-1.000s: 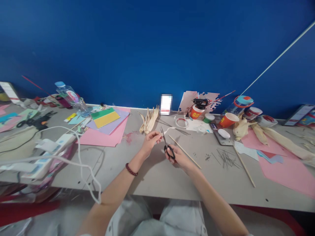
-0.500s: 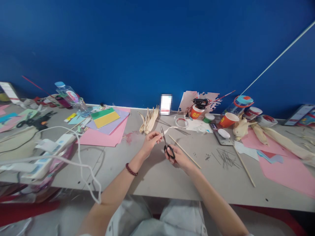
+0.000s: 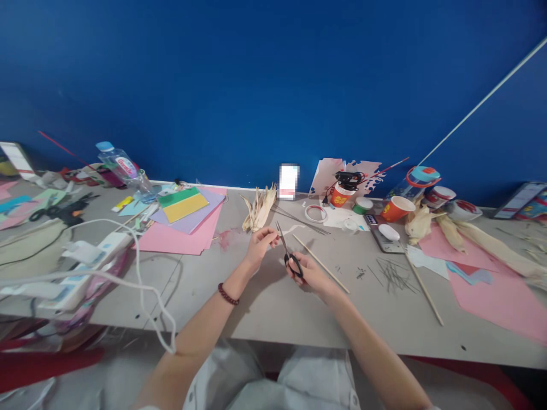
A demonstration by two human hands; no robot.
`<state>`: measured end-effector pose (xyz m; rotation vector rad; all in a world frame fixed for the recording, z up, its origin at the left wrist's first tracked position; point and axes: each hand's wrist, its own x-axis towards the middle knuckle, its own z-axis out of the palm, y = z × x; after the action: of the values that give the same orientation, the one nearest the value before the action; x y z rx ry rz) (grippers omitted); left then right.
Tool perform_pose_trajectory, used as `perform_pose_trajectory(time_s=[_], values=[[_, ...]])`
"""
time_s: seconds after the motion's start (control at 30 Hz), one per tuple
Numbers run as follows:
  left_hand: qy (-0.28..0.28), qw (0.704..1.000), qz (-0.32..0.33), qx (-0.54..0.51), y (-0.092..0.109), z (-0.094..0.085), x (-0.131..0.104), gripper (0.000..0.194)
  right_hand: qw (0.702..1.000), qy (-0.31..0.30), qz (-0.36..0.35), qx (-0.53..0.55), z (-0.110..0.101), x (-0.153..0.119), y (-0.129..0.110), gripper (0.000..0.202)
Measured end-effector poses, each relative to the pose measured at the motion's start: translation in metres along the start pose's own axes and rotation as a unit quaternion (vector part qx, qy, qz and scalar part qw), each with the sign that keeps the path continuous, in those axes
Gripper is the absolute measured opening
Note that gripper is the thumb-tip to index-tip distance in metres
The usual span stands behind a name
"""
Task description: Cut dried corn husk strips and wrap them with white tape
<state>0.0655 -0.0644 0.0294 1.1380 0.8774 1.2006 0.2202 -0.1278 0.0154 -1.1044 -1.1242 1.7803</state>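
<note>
My right hand point(image 3: 305, 270) has its fingers through the black handles of a pair of scissors point(image 3: 287, 249). The blades point up and left, their tips beside my left hand point(image 3: 261, 244). The fingers of that left hand are pinched together; what sits between them is too small to make out. Just beyond the blades a thin white strip point(image 3: 294, 229) lies wavy on the table. Behind it is a white tape roll point(image 3: 316, 213). A bundle of dried corn husks point(image 3: 259, 209) lies beyond my left hand, and a thin wooden stick point(image 3: 322, 263) beside my right.
Pink paper point(image 3: 175, 240) and a power strip point(image 3: 88, 273) with looping white cables lie at left. At right are short dark wires point(image 3: 395, 274), a phone point(image 3: 380, 239), an orange cup point(image 3: 397, 209) and another stick point(image 3: 425, 290). A blue wall point(image 3: 273, 85) rises behind.
The white strip that ran from near the scissors towards the tape roll now lies loose on the table. The scissors and my left hand have shifted slightly left.
</note>
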Motion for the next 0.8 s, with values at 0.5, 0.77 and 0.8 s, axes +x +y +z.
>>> perform_pose_trajectory(time_s=[0.5, 0.77, 0.8], values=[[-0.014, 1.000, 0.006, 0.008, -0.0013, -0.0013, 0.0010, 0.018, 1.000, -0.007, -0.013, -0.001, -0.0011, 0.0003, 0.0007, 0.044], [-0.014, 1.000, -0.001, 0.012, 0.0013, 0.0036, -0.0028, 0.019, 1.000, -0.021, -0.010, -0.001, 0.0013, -0.0015, -0.0004, 0.046], [-0.014, 1.000, -0.002, 0.013, 0.0017, 0.0043, -0.0034, 0.019, 1.000, -0.026, -0.006, 0.005, 0.0016, -0.0016, -0.0003, 0.047]])
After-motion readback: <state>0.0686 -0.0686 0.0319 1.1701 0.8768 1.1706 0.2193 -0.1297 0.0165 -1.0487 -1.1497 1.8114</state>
